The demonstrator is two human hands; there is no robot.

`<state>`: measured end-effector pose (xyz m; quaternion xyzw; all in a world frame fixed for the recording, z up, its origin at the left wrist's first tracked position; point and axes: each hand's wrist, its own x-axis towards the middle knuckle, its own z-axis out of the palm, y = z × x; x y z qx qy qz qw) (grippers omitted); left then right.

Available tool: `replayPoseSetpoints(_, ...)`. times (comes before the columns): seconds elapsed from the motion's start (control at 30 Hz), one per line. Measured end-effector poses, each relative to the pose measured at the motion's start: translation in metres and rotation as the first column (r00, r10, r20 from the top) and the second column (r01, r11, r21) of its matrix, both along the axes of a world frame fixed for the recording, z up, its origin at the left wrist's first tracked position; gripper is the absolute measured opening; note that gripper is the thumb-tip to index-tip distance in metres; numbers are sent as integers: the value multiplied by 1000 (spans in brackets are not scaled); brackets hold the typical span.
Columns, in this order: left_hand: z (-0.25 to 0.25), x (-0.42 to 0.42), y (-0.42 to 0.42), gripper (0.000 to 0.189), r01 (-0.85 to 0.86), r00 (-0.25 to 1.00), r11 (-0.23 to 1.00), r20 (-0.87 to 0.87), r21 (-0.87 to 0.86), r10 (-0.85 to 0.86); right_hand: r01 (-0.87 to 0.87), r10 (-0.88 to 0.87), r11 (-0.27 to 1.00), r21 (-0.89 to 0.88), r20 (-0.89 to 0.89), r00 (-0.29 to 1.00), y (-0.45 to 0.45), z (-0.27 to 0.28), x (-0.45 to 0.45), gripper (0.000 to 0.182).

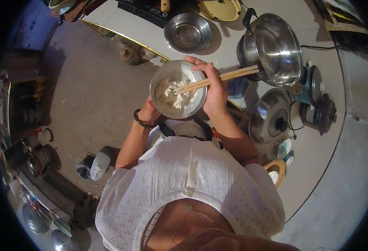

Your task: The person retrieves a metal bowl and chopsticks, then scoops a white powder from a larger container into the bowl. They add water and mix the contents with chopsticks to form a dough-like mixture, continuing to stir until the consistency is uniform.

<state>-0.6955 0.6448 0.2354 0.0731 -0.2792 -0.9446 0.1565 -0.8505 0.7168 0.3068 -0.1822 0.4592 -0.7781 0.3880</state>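
Note:
A metal bowl (199, 103) is held up before my chest, between both hands. Inside it lies a clumpy white flour-like mix (181, 102), with drier powder up one side. My left hand (149, 110), with a dark bangle at the wrist, supports the bowl from its lower left; most of its fingers are hidden beneath. On the other side my right hand (215, 89) grips the bowl's wall, its fingers over the far rim. Wooden chopsticks (239, 74) pass through that hand, their tips in the mix.
On the tiled counter (146, 37) beyond stands a steel basin (187, 33), near a black cooktop (143, 11) and an enamel dish (220, 9). A large steel pot (278, 50), a domed lid (270, 116) and a dark lidded pot (319, 114) are to the right. Below left is a plastic jug (100, 166).

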Motion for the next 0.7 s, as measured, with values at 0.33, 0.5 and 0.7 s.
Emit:
replayPoseSetpoints(0.33, -34, 12, 17, 95, -194, 981, 955, 59, 223, 186, -100, 120, 993, 70, -405, 906, 4, -5, 10, 36)
replayPoseSetpoints(0.5, -70, 43, -7, 98, -260, 965, 919, 50, 296, 256, -225, 502, 865, 449, -776, 382, 33, -16, -26, 62)
replayPoseSetpoints(0.7, -85, 54, -20, 101, -154, 988, 977, 1, 146, 155, 25, 159, 753, 658, -219, 963, -16, -132, -126, 29)
